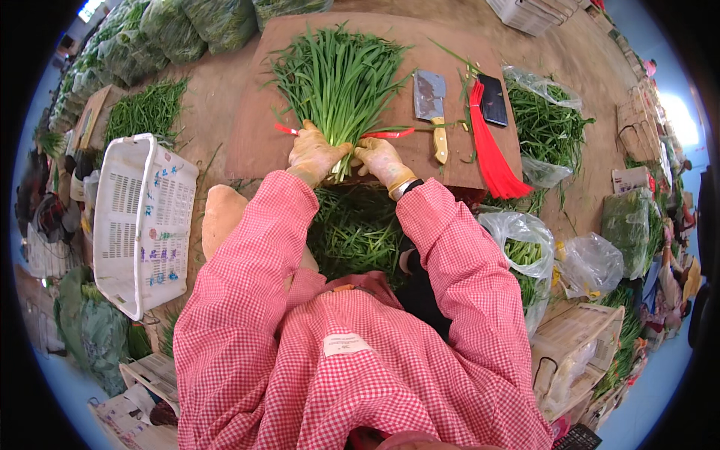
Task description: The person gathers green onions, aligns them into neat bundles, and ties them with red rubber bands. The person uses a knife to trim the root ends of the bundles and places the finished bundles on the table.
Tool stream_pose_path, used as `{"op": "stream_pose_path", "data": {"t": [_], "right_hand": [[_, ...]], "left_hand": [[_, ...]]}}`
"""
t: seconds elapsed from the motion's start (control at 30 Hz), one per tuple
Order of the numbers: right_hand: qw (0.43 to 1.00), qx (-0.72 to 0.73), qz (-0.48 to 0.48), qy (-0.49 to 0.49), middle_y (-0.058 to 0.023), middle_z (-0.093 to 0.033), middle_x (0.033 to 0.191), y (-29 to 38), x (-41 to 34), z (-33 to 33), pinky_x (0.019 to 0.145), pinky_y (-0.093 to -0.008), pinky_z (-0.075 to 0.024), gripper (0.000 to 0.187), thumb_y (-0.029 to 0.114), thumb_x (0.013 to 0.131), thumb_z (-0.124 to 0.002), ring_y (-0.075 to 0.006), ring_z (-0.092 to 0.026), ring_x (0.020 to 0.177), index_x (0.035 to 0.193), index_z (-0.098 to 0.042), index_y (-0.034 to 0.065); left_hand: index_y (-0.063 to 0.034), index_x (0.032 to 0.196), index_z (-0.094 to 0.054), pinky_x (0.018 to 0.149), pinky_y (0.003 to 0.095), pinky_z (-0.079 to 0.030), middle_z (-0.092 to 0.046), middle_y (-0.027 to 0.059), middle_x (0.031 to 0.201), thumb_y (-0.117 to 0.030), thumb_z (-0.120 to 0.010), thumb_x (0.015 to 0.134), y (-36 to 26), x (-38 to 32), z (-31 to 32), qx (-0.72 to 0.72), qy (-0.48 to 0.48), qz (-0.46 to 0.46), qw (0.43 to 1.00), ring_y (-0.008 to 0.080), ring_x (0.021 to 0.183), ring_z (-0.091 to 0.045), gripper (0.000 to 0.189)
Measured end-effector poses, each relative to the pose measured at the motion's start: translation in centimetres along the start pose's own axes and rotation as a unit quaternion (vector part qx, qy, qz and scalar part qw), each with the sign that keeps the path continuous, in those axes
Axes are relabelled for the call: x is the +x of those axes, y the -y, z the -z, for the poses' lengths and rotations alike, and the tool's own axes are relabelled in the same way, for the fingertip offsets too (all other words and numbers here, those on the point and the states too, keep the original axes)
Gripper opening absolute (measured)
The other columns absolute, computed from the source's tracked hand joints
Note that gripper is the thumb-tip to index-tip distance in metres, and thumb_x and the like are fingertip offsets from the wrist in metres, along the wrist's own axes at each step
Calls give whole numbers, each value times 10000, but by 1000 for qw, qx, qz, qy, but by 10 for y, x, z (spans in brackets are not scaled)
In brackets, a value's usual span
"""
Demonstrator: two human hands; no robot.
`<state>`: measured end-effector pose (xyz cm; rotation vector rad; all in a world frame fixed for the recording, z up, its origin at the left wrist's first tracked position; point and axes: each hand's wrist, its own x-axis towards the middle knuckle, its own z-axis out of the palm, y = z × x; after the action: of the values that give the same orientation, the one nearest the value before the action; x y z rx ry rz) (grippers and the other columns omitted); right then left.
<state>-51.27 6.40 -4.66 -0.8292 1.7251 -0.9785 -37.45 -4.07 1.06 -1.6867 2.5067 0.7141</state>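
Observation:
A fanned bunch of garlic chives (340, 79) lies on a brown board (247, 140), leaves pointing away from me and pale stem ends towards me. My gloved left hand (315, 151) wraps the stems from the left. Against their right side, my gloved right hand (383, 161) presses with bent fingers, the thumbs nearly meeting over the stems. A red tie strip (388, 134) shows on both sides of the bunch; its middle is hidden beneath. Right of the bunch are a cleaver (430, 107) with a wooden handle, a bundle of red strips (492, 149) and a dark phone (493, 100).
A white plastic crate (143, 225) stands on its side at left. Loose chives (360, 242) lie below the board's near edge. Plastic bags of greens (543, 126) stand at right, beside another crate (579, 343). Stacked bagged greens (169, 34) line the far left.

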Motion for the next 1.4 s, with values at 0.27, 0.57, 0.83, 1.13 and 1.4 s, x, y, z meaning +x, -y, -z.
{"op": "stream_pose_path", "data": {"t": [0.27,0.57,0.83,1.13,1.4], "right_hand": [[999,19,-19,39,-141,-754,939,15,-14,-5,614,-320,-544,371,63,966,-502,-209,-705,680,1305,-593,-59],[931,-358,68,12,-111,-774,951,38,-23,10,805,-403,-566,301,247,886,-588,-273,-735,862,1117,-712,98],[941,-326,-50,75,-16,-742,725,6,-24,63,593,-308,-554,262,323,879,-656,-150,-699,581,824,-772,94],[982,-90,156,-62,-4,-716,909,11,-13,56,739,-261,-532,322,34,931,-687,-77,-618,774,1249,-732,58],[980,-85,177,-30,-75,-770,951,48,-12,34,779,-296,-568,226,124,886,-728,-158,-713,815,1090,-758,29]], "left_hand": [[114,1539,-168,989,410,-562,-618,243,1322,-620,-887,665,-10,0,3,31,44,13,998,328,1227,-650,1349],[37,1576,-163,995,421,-566,-602,196,1290,-491,-932,645,-36,-18,-12,46,-55,88,994,353,1220,-616,1318],[17,1529,-241,980,443,-566,-582,214,1291,-451,-929,662,-28,-14,-21,41,-83,71,993,376,1215,-613,1201],[43,1585,-160,952,403,-579,-574,180,1288,-459,-926,647,-27,-14,-14,42,-49,74,995,323,1203,-610,1311],[55,1572,-192,977,415,-569,-576,182,1306,-533,-915,669,-26,-16,-7,28,-28,57,998,320,1236,-604,1297]]}}
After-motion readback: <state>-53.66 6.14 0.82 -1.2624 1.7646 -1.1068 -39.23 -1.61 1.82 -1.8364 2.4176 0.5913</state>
